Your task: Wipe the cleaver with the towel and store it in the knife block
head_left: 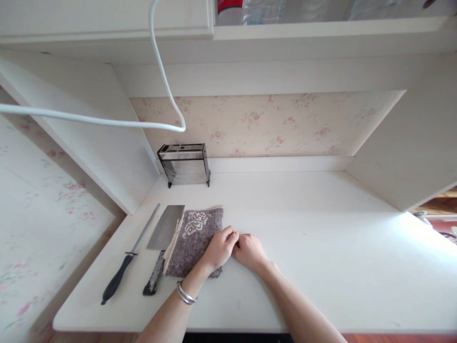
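My left hand (220, 247) is curled closed and rests over the right edge of a folded brown towel (194, 243) with a pale pattern. Against its fingertips lies my right hand (249, 248), also curled closed, on the white counter just right of the towel. Nothing shows between the fingers of either hand, though the palms are hidden. A cleaver (166, 227) lies left of the towel, its blade's right edge partly under the cloth and its dark, worn handle towards me. Further left is a sharpening steel (123, 274) with a black handle.
A slim metal toaster (187, 166) stands at the back left of the white counter (314, 267). Cabinet side panels (403, 133) rise at both ends, with a shelf overhead. A white cable (107, 123) hangs across the upper left.
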{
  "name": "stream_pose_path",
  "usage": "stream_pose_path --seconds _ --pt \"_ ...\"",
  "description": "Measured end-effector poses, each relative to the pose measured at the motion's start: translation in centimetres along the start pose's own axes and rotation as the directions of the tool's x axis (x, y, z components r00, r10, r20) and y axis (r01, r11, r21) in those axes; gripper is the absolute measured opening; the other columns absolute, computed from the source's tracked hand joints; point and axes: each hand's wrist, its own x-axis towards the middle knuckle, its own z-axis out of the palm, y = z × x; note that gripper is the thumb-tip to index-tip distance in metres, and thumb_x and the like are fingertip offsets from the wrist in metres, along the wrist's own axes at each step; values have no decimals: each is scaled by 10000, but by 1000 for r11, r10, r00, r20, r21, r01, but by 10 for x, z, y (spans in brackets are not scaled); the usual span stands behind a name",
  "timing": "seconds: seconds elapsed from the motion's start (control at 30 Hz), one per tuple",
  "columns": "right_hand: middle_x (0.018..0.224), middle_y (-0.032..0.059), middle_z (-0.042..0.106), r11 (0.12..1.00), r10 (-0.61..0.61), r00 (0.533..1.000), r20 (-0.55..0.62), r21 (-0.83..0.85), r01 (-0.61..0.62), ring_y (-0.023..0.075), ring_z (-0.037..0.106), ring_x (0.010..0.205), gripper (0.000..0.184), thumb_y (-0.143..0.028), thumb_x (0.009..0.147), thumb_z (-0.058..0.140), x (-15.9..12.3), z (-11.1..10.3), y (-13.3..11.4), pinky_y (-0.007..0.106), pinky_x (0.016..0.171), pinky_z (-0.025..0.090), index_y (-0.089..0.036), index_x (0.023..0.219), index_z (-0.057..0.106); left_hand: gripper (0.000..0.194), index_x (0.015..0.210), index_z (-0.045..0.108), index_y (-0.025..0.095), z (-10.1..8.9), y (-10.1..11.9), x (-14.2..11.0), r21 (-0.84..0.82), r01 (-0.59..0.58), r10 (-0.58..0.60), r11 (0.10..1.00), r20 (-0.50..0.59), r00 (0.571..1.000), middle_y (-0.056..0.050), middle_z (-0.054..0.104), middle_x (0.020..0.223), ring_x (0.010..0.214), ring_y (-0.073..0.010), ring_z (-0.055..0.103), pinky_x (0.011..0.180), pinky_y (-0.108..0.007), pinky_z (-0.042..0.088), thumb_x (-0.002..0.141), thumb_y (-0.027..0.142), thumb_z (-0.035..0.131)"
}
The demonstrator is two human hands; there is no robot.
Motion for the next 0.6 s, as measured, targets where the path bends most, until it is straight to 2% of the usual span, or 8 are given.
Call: stream_pose_path --seconds 0.2,0.6 --pt "893 47 748 1000 13 1000 -10 4 -13 198 687 764 219 -230 838 478 0 -1 -1 256 598 313 -223 1000 625 293 708 502 193 0 3 -1 -15 -1 1 1000 3 1000 14 549 686 680 -138 494 628 -244 345 929 359 404" --pt "914 57 744 1000 10 1000 9 -7 -10 197 681 770 234 -230 863 456 -1 -1 -1 259 611 322 -221 1023 625 283 731 544 191 0 1 -1 -23 2 -2 1000 -6 1000 -7 599 728 718 -155 532 660 -247 373 921 362 422"
